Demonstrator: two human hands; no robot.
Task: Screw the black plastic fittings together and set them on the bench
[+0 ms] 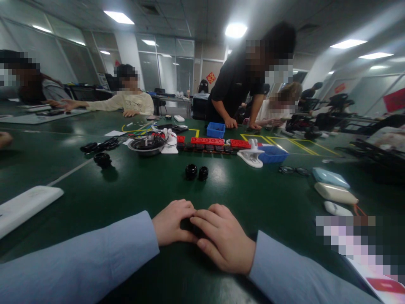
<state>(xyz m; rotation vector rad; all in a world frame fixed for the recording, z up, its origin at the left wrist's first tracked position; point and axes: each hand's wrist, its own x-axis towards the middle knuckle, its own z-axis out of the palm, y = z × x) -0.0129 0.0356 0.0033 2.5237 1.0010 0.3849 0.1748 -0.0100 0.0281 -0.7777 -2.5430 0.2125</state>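
Note:
My left hand [176, 222] and my right hand [225, 240] meet low over the green table [164, 274], with fingers bent and fingertips touching. Between them is a dark patch; whether it is a black object or only shadow is hidden by my fingers. Just beyond my hands, two short black cylinders, like camera lenses, stand side by side: a larger one [191, 171] and a smaller one [203, 173]. Another black lens-like piece [102, 160] rests farther left.
Across the middle lie a round metal dish [146, 145], red socket strips [208, 141], white clips [252, 155] and blue bins [272, 154]. Glasses [294, 170], cases [336, 192] and a white mouse [338, 208] lie right. A white device [30, 207] sits left. Several people are around the table.

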